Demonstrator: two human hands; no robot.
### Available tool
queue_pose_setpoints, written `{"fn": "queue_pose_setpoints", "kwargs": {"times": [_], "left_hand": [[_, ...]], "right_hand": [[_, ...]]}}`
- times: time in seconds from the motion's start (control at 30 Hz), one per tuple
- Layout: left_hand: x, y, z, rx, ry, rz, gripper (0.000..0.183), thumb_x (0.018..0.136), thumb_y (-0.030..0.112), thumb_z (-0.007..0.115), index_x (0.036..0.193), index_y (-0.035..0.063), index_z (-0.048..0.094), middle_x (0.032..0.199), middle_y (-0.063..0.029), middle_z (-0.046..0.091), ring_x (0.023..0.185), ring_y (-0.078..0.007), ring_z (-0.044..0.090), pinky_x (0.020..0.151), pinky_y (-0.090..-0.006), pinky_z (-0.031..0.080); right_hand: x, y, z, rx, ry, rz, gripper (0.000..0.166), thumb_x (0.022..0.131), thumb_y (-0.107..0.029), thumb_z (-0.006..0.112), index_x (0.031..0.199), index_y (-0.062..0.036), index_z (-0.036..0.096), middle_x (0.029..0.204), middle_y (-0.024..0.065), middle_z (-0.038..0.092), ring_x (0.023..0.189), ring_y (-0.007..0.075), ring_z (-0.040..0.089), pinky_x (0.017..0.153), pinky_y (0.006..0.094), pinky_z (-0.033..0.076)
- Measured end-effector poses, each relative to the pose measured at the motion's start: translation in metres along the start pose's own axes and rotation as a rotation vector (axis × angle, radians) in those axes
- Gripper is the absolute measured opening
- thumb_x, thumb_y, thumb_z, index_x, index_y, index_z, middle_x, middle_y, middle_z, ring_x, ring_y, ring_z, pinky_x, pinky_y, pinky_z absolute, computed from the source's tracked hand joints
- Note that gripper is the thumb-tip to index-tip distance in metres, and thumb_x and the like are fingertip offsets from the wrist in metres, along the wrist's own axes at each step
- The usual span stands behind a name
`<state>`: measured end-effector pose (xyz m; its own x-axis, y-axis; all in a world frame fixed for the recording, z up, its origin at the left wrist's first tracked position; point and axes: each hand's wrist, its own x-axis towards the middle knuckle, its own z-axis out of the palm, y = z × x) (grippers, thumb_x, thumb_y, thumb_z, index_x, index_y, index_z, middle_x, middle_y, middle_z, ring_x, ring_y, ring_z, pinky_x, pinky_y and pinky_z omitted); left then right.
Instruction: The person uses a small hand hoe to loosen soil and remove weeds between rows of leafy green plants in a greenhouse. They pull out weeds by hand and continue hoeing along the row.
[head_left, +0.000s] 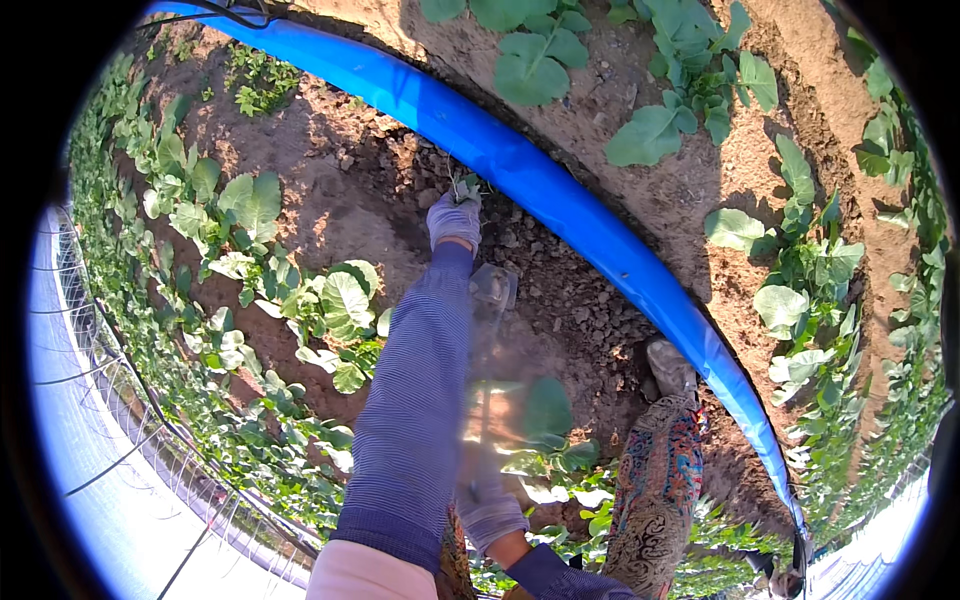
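My left hand (455, 217), in a pale work glove, reaches forward to the soil beside the blue hose. Its fingers are closed on a small tuft of green weeds (469, 184) with thin, stringy stems. Lower down, my right hand (491, 514), gloved too, is closed around the handle of a long tool (487, 405). Motion blur hides much of that tool; a flat, pale end (495, 286) shows near my left forearm, and its exact kind cannot be told. Crumbly, loosened soil (551, 266) lies between the tool's end and the hose.
A wide blue flat hose (525, 169) curves across the bed. Broad-leaved crop plants (346, 304) grow in rows on both sides, with low weeds (259, 79) at upper left. My shoe (670, 366) stands by the hose. Pale sheeting (97, 450) and wire hoops edge the left.
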<state>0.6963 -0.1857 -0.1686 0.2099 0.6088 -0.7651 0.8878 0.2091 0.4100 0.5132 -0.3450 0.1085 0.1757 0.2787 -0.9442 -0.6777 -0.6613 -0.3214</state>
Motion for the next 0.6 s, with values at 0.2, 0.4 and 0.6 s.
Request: {"fn": "queue_pose_setpoints", "kwargs": {"times": [0.2,0.4,0.6], "left_hand": [[0.022,-0.016,-0.024,0.26,-0.005,0.24,0.038,0.07,0.031,0.056,0.097,0.0049,0.051,0.094,-0.0167,0.053,0.078,-0.0322,0.054,0.065,-0.0351,0.043],[-0.03,0.019,0.011,0.779,0.047,0.426,0.043,0.066,0.029,0.061,0.099,0.0028,0.051,0.089,-0.0169,0.054,0.079,-0.0271,0.052,0.07,-0.0336,0.042],[-0.046,0.031,-0.025,-0.397,-0.01,-0.129,0.019,0.068,0.015,0.055,0.082,0.0029,0.05,0.068,-0.0066,0.051,0.05,-0.0153,0.049,0.037,-0.0263,0.04]], "right_hand": [[-0.007,-0.001,0.002,-0.026,-0.043,0.014,0.068,0.076,-0.024,0.045,0.127,-0.0097,0.002,0.066,0.0188,0.054,0.058,0.0329,0.054,0.054,0.0398,0.04],[-0.004,-0.003,-0.002,-0.037,0.017,-0.016,0.067,0.076,-0.024,0.045,0.127,-0.0097,0.002,0.072,0.0204,0.055,0.063,0.0335,0.054,0.057,0.0397,0.041],[0.007,0.035,0.031,0.096,0.07,-0.115,0.069,0.076,-0.021,0.046,0.127,-0.0101,0.0,0.053,0.0107,0.049,0.048,0.0252,0.049,0.048,0.0353,0.037]]}}
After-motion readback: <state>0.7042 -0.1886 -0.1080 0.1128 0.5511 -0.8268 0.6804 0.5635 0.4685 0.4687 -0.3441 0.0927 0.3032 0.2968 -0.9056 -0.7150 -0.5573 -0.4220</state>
